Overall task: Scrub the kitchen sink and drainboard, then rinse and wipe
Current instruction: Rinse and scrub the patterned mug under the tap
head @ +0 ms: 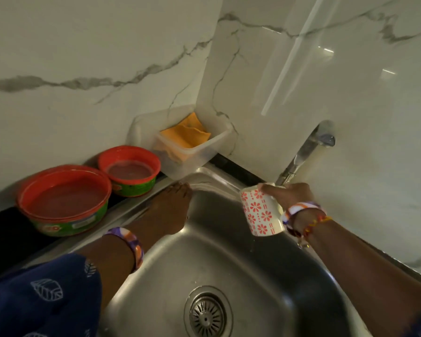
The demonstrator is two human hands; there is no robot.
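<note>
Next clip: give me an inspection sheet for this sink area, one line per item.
Surface: steel sink, basin bare, drain strainer in place.
Job's things: patterned cup held under the tap; orange cloth in a clear tub in the corner.
Clutter: two red-rimmed bowls on the left ledge.
Grips: left hand flat on the sink's back wall; right hand grips the cup.
Cables: nothing seen.
Surroundings: marble wall.
</note>
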